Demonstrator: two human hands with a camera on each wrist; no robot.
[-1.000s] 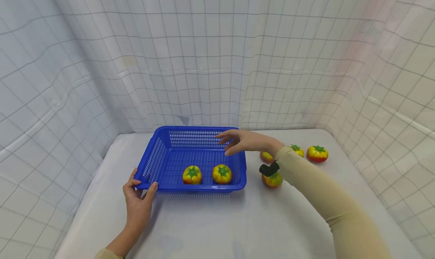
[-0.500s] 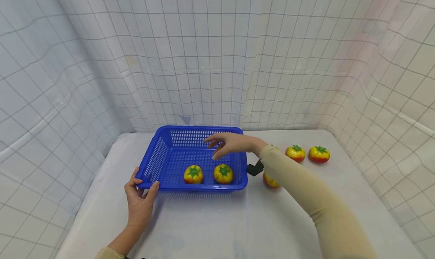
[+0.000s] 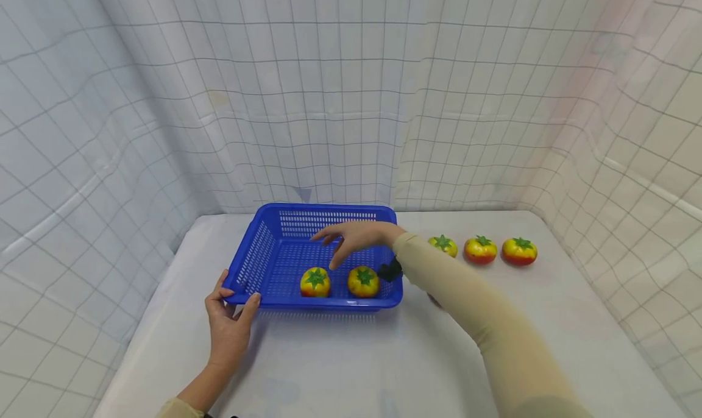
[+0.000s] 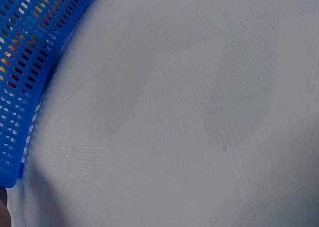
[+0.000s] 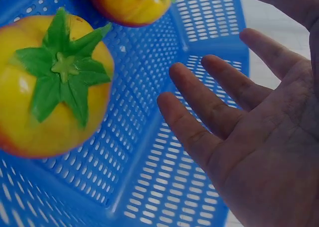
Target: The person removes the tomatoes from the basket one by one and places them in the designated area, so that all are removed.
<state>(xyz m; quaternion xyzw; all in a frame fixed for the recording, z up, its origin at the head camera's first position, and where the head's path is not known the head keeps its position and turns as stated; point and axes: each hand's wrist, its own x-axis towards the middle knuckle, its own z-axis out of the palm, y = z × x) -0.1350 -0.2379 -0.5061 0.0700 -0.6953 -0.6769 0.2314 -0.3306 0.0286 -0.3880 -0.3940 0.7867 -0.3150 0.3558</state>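
Observation:
A blue perforated plastic basket [image 3: 323, 302] stands on the white table. Its near left corner is gripped by my left hand [image 3: 229, 336], thumb on the front rim and fingers at the side. Two yellow-and-red tomato-like fruits with green leafy tops, one left [image 3: 315, 284] and one right [image 3: 363, 283], sit inside along the front wall. Over the basket hovers my right hand [image 3: 356, 237], fingers loosely spread and holding nothing. The right wrist view shows that hand [image 5: 259, 132] with a fruit [image 5: 20, 102] beside it. In the left wrist view, the basket wall [image 4: 30, 62] fills the upper left.
Right of the basket, three similar fruits, a left one [image 3: 443, 246], a middle one [image 3: 480, 251] and a right one [image 3: 519, 251], form a row. Something dark shows beneath the right sleeve [image 3: 466, 290], mostly hidden. White gridded curtains [image 3: 340, 101] enclose the table's back and sides.
My right hand has moved left and slightly down over the basket, uncovering the fruits in the row on the right. My left hand keeps its grip on the basket corner.

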